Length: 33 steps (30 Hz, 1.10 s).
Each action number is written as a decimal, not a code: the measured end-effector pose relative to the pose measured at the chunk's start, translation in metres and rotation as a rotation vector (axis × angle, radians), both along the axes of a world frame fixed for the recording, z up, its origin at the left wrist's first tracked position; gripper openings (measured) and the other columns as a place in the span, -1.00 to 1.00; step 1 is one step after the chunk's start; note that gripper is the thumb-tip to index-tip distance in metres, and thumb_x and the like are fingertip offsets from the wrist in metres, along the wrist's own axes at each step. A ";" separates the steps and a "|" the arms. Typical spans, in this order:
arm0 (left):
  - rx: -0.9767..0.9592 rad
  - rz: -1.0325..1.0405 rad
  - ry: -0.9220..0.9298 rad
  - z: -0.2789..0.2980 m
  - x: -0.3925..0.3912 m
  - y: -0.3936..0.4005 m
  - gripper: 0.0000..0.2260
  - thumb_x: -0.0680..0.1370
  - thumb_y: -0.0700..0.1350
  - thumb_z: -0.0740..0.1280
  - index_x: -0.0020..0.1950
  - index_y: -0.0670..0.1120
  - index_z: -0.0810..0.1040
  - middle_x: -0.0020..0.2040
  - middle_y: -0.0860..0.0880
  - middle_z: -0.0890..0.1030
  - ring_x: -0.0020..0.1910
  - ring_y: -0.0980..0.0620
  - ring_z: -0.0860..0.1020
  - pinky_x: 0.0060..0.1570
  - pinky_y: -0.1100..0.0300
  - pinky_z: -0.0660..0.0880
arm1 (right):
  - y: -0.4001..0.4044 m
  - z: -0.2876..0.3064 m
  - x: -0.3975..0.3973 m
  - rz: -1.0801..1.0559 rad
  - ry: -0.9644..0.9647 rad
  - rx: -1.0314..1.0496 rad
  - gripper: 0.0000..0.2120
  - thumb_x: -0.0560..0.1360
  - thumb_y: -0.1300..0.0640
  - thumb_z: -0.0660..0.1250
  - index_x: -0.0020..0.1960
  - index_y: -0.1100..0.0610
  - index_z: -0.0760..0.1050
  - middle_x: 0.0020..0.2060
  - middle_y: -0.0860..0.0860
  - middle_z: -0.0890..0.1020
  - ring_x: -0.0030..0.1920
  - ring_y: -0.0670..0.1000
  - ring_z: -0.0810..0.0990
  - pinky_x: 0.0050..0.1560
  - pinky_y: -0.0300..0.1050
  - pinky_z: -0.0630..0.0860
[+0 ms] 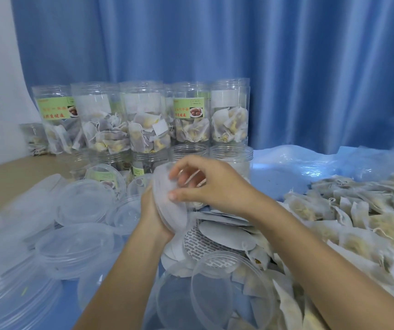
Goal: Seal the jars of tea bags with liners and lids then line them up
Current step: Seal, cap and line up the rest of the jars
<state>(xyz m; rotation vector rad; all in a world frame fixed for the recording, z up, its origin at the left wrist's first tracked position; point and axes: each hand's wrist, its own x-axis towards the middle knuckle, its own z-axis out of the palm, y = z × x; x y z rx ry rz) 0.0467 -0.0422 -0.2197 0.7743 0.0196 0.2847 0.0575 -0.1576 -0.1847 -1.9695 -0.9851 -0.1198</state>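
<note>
Clear lids [233,284] lie below both hands [205,186] gripping a lid [169,206]

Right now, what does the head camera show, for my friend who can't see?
Two hands, left hand and right hand, hold a clear lid with a white liner. Behind stand open jars of tea bags; loose tea bags lie right.

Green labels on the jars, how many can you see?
4: far-left back jar, back jar right of centre, and two front jars. More may be hidden.
</note>
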 end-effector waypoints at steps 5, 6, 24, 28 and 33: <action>0.232 0.367 0.106 -0.002 0.009 0.011 -0.71 0.66 -0.02 0.05 0.17 -0.15 0.45 -0.04 -0.11 0.63 -0.11 -0.02 0.62 -0.11 0.07 0.58 | -0.003 0.009 -0.004 0.206 0.450 0.153 -0.56 0.48 -0.25 0.22 0.11 0.06 0.57 -0.06 0.04 0.66 -0.08 -0.02 0.65 0.01 -0.05 0.60; 0.272 0.441 0.124 -0.001 0.009 0.013 -0.71 0.66 0.01 0.05 0.21 -0.11 0.44 0.08 -0.09 0.60 0.02 -0.02 0.59 0.00 0.06 0.54 | -0.004 0.010 -0.004 0.203 0.416 0.117 -0.55 0.45 -0.27 0.26 0.16 0.02 0.56 0.02 0.02 0.66 0.01 -0.02 0.64 0.09 -0.03 0.58; 0.192 -0.243 -0.191 -0.001 -0.007 0.009 -0.66 0.39 -0.14 0.34 0.16 -0.17 0.54 0.04 -0.12 0.65 0.01 -0.03 0.63 0.01 0.10 0.59 | -0.014 -0.006 0.022 -0.402 -0.354 -0.036 -0.32 0.30 -0.27 0.37 0.39 -0.17 0.31 0.38 0.06 0.33 0.40 0.11 0.24 0.40 0.06 0.23; 0.261 -0.286 -0.135 -0.005 -0.005 0.009 -0.57 0.40 -0.13 0.33 0.28 -0.11 0.47 0.17 -0.07 0.62 0.13 -0.10 0.60 0.10 0.04 0.54 | -0.024 0.015 0.063 -0.681 -0.243 -0.049 -0.34 0.30 -0.32 0.36 0.36 -0.24 0.33 0.35 0.09 0.36 0.37 0.15 0.27 0.37 0.07 0.26; 0.263 -0.231 -0.098 -0.009 -0.001 0.013 -0.60 0.34 -0.12 0.37 0.18 -0.10 0.55 0.09 -0.08 0.66 -0.03 -0.01 0.64 -0.14 0.19 0.59 | -0.034 0.036 0.107 -0.849 -0.031 -0.333 -0.34 0.26 -0.42 0.31 0.33 -0.28 0.34 0.30 0.08 0.40 0.34 0.21 0.30 0.31 0.14 0.31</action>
